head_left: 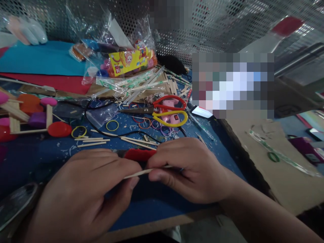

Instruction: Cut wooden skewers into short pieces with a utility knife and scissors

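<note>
Low in the middle of the view, my left hand (83, 189) and my right hand (187, 168) meet over a blue table top (152, 206). Both are closed in a pinch on one thin wooden stick (138, 173), which lies nearly level between them. Just behind the fingers shows a red piece (139, 154), partly hidden; whether either hand grips it is unclear.
Scissors with red and yellow handles (162, 113) lie behind the hands, with rubber bands (112, 125), loose sticks (92, 141) and wood scraps around. A stick model with coloured caps (30, 116) is at left. Plastic bags (124, 64) stand at the back, cardboard (268, 162) at right.
</note>
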Demonstrator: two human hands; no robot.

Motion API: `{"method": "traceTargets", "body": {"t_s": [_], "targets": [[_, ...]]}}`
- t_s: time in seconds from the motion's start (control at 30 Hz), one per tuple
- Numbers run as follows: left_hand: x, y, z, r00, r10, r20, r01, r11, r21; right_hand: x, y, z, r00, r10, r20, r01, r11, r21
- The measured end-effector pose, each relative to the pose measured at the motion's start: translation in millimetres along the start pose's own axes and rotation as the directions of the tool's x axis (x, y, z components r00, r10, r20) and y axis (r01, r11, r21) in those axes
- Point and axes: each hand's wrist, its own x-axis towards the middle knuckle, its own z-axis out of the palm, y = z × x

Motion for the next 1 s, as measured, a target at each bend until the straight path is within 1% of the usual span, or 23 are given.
{"method": "traceTargets", "body": {"t_s": [0.1,0.2,0.33,0.43,0.53,0.73,0.87,0.93,1.0], "targets": [[0.5,-0.1,0.2,0.999,-0.022,0.046,0.024,0.999,-0.036,-0.7,0.4,0.3,1.000,0.003,0.012,-0.002,1.000,-0.014],[0.7,-0.5,0.3,0.998,-0.011,0.065,0.015,0.998,-0.057,-2.4,1.2,0.5,0.998,0.032,0.047,-0.031,0.999,-0.023],[0.9,-1.0,1.3,0.998,-0.024,0.051,0.026,0.999,-0.048,-3.9,2.3,0.1,0.998,0.045,0.050,-0.042,0.998,-0.043],[1.6,-1.3,2.5,0.999,-0.021,0.045,0.023,0.998,-0.050,-3.5,0.5,-1.3,0.992,0.067,0.108,-0.061,0.996,-0.064],[2.2,-1.0,3.3,0.997,-0.013,0.082,0.019,0.998,-0.066,-3.4,-2.8,-3.0,0.979,0.108,0.171,-0.091,0.990,-0.103],[4.8,-0.5,5.1,0.994,-0.008,0.109,0.018,0.995,-0.093,-4.1,-4.4,-4.7,0.965,0.121,0.231,-0.100,0.990,-0.102],[6.3,-0.8,5.8,0.992,-0.002,0.126,0.012,0.997,-0.079,-3.2,-4.7,-4.2,0.947,0.168,0.275,-0.129,0.980,-0.155],[6.0,-0.8,5.7,0.991,0.007,0.135,0.006,0.995,-0.096,-3.5,-5.1,-3.6,0.943,0.177,0.280,-0.138,0.978,-0.156],[5.2,-0.7,5.7,0.989,0.008,0.145,0.008,0.994,-0.111,-4.4,-4.8,-2.8,0.949,0.163,0.271,-0.128,0.982,-0.139]]}}
